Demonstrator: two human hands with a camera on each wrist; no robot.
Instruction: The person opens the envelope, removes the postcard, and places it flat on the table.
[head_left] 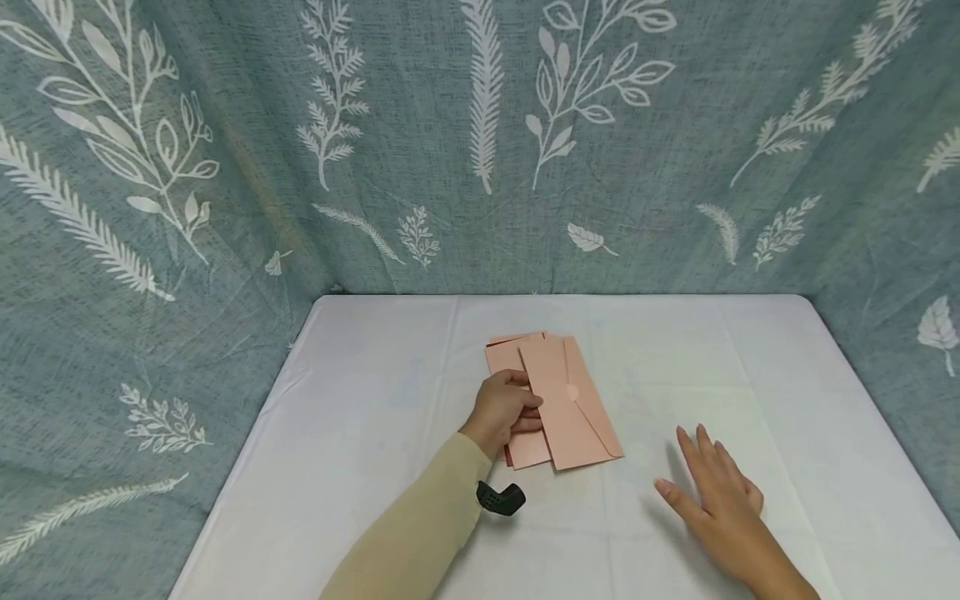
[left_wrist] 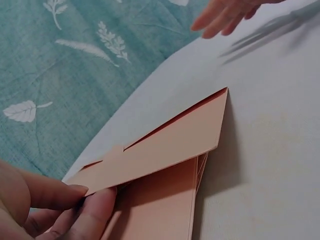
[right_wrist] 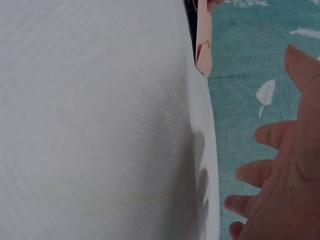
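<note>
My left hand (head_left: 507, 410) pinches the left long edge of a pink envelope (head_left: 558, 417), thumb on top and fingers beneath. The envelope's flap side faces up, with a small round seal near its middle. Under it and partly hidden lie more pink envelopes (head_left: 504, 358), fanned a little to the left. In the left wrist view the pinched envelope (left_wrist: 160, 145) is tilted up off the ones below. My right hand (head_left: 716, 508) hovers over the table to the right, fingers spread and touching nothing; the right wrist view shows its fingers (right_wrist: 255, 172) extended.
A white cloth covers the table (head_left: 390, 375). Around its back and sides hangs a green-blue curtain (head_left: 420, 150) with white leaf prints. A black wrist device (head_left: 501, 498) sits at my left sleeve (head_left: 420, 517).
</note>
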